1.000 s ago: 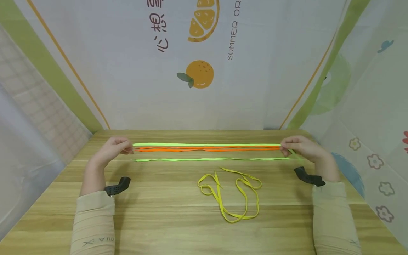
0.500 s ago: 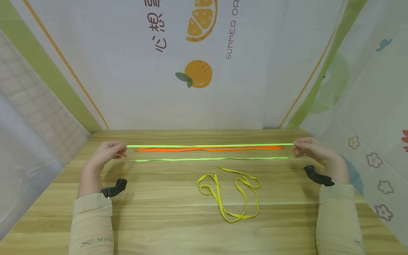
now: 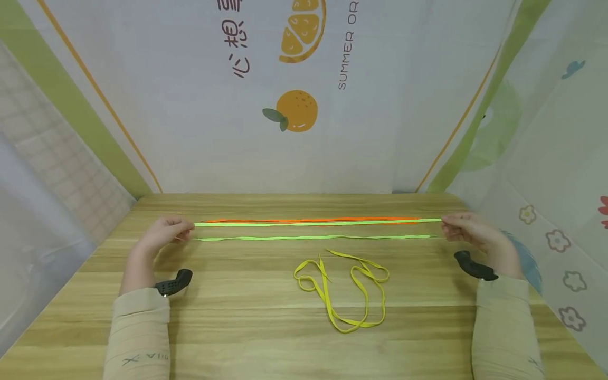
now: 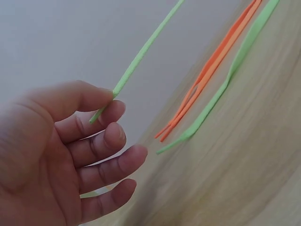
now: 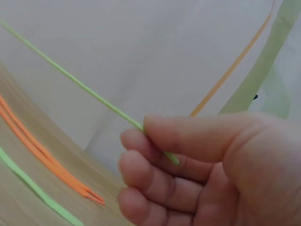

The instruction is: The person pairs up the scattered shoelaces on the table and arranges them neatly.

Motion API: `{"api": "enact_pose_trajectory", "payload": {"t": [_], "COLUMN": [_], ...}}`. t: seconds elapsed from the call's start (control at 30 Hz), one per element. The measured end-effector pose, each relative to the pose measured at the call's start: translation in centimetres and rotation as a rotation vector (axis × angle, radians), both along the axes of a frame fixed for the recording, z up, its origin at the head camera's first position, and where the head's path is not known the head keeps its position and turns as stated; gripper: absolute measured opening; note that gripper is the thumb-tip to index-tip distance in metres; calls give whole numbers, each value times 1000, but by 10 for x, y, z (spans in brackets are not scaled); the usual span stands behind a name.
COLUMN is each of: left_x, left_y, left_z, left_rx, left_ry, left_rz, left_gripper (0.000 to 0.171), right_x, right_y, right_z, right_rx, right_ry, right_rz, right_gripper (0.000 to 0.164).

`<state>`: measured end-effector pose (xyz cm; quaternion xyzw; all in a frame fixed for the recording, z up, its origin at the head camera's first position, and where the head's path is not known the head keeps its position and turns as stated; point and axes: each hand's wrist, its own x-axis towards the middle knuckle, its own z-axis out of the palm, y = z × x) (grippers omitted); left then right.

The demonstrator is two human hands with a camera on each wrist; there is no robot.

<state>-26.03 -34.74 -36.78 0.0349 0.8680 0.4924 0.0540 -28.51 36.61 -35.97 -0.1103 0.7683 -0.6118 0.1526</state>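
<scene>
A light green shoelace (image 3: 313, 224) is stretched straight between both hands, held above the table. My left hand (image 3: 166, 232) pinches one end between thumb and index finger; in the left wrist view the tip of this green shoelace (image 4: 134, 63) pokes out below the thumb. At the other end my right hand (image 3: 472, 232) pinches it the same way, its tip showing past the thumb in the right wrist view. Below it on the table lie two orange shoelaces (image 4: 200, 89), side by side. A second light green shoelace (image 3: 285, 238) lies parallel, nearer to me.
A yellow shoelace (image 3: 366, 295) lies in loose loops on the wooden table (image 3: 237, 338), nearer to me than the straight ones. White printed cloth (image 3: 351, 148) hangs behind the table, and more cloth hangs at both sides. Each wrist wears a black camera mount (image 3: 176, 282).
Both hands have moved outward to the ends of the upper green shoelace, pulling it straight. It has then shifted toward me, from behind the orange shoelaces to across them.
</scene>
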Motion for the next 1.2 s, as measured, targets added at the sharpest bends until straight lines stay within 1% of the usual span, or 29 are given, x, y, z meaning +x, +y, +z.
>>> {"api": "enact_pose_trajectory", "payload": {"t": [0.13,0.23,0.33,0.5,0.63,0.83,0.9,1.0,1.13,1.2], "left_x": [-1,-1,-1,-1,-3,-4,-4,-5,-5,-5], "left_y": [1,2,3,6,6,5,5,6,7,7], "left_z": [-3,-5,-8,-13,-15,-15,-15,-15,-15,-15], "left_rx": [-16,-16,6,51,32,-17,-31,-38,-68,-85], "left_ry": [-13,-8,-9,-16,-4,-15,-23,-39,-49,-46], "left_rz": [-12,-26,-34,-16,-14,-13,-16,-15,-13,-18], "left_gripper": [42,38,36,33,33,34,34,34,32,30], "right_x": [-3,-5,-6,-8,-9,-8,-8,-8,-10,-10], "right_y": [0,-1,1,2,1,-2,-3,-3,-3,-3], "right_z": [-3,-5,-8,-15,-19,-23,-24,-26,-29,-31], "right_rx": [74,99,105,86,83,146,165,175,136,122], "right_ry": [-13,-16,-11,-17,-44,-67,-73,-85,-131,-143], "right_rz": [-18,-33,-38,-69,-115,-182,-178,-142,-127,-139], "right_gripper": [24,24,24,23,22,27,27,26,24,23]}}
